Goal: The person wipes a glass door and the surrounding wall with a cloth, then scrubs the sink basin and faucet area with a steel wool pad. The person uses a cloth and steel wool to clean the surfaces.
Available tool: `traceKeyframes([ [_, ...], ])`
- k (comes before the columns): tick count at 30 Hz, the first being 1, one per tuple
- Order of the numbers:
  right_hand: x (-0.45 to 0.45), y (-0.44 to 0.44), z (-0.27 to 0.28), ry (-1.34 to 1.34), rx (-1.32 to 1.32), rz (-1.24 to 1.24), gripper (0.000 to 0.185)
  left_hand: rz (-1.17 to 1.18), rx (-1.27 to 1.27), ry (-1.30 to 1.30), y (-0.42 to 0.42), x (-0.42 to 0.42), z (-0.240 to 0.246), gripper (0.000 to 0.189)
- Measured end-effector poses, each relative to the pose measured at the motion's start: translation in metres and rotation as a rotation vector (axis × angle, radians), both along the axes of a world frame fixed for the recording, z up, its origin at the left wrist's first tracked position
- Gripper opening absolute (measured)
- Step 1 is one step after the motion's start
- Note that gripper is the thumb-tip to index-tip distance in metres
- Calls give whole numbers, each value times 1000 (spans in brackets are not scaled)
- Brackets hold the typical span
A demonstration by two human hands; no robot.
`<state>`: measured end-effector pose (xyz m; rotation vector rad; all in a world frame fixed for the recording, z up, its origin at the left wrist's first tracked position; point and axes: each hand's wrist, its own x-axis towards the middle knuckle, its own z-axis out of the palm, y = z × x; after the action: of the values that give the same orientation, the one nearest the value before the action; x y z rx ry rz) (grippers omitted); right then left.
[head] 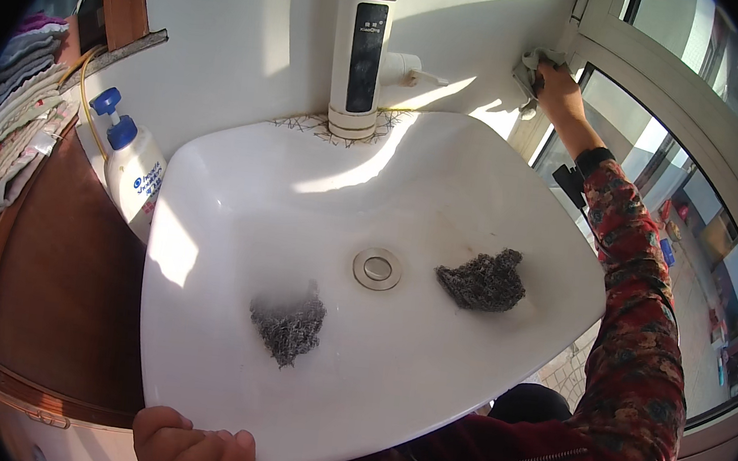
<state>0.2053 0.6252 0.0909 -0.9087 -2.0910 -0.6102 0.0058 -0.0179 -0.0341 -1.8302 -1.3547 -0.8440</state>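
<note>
My left hand (196, 448) grips the near-left rim of a white ceramic washbasin (387, 381), its fingers curled over the edge. Up at the right, my right hand (559, 92) holds a crumpled grey cloth (527, 72) against the corner where the white wall meets the window frame. Inside the basin lie two dark steel wool scourers: one scourer (290, 327) left of the metal drain plug (377, 269), the other scourer (485, 280) to its right. A hazy patch blurs the top of the left scourer.
A white tap (360, 61) with a dark panel and a side lever (426, 76) rises behind the basin. Left of the basin stands a Head & Shoulders pump bottle (135, 172). Folded towels (22, 99) are stacked beside brown wooden furniture (73, 287). A window (654, 152) lies close along the right arm.
</note>
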Motion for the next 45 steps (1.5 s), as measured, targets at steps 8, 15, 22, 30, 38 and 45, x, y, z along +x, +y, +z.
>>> traceKeyframes([
  [8,16,-24,-62,-361,1,16,16,45,30,-7,-4,11,-1,33],
  [15,16,-23,-6,127,25,322,14,-8,-23,24,-4,5,2,34],
  [22,-3,3,-10,128,26,307,37,110,38,59,0,8,-4,32],
  [30,19,-7,-104,-126,-8,287,35,147,-22,17,-5,10,-3,34],
  [38,4,-31,-19,189,-225,342,30,111,-37,-27,-7,10,-5,37],
  [45,-34,-34,13,-109,95,358,21,86,-16,-30,-7,7,-5,34],
])
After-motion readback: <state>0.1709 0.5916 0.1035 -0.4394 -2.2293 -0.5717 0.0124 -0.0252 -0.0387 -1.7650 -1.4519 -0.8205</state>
